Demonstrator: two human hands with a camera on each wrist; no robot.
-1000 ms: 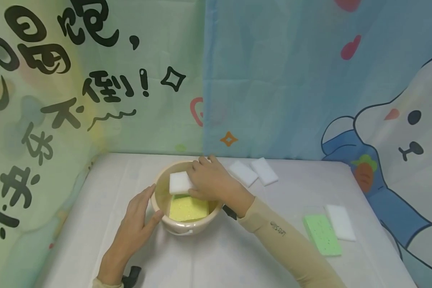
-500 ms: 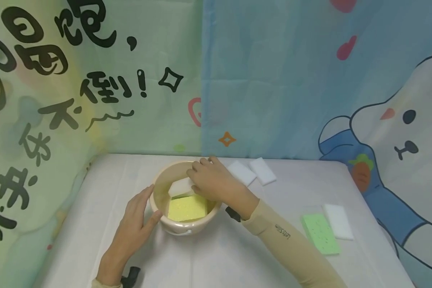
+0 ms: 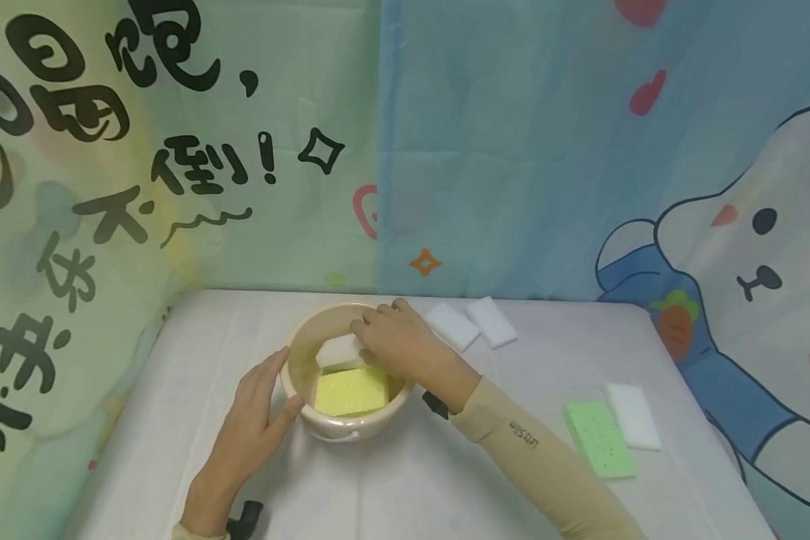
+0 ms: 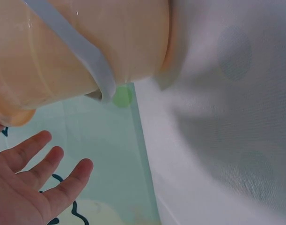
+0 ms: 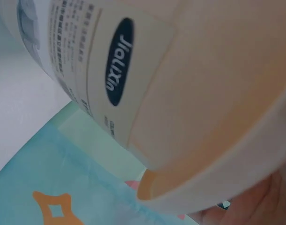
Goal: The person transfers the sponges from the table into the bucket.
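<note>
A cream bucket (image 3: 340,429) stands on the white table, with a yellow sponge (image 3: 352,392) and a white sponge (image 3: 338,350) inside. My right hand (image 3: 398,337) reaches over its right rim and pinches the white sponge, whose right end is hidden behind the fingers. In the right wrist view only part of that hand shows past the bucket's rim (image 5: 217,178). My left hand (image 3: 253,420) rests at the bucket's left rim, fingers and thumb extended. The left wrist view shows those fingers spread, near the bucket's side (image 4: 86,47) and its grey handle (image 4: 82,49).
Two white sponges (image 3: 452,326) lie on the table behind my right wrist. Farther right, a green sponge (image 3: 601,440) lies beside another white sponge (image 3: 633,417). A printed cloth backdrop (image 3: 499,187) rises behind the table (image 3: 418,487).
The right hand has lowered the white sponge deeper into the bucket and tilted it, mostly in the first half second. The left hand stays at the rim.
</note>
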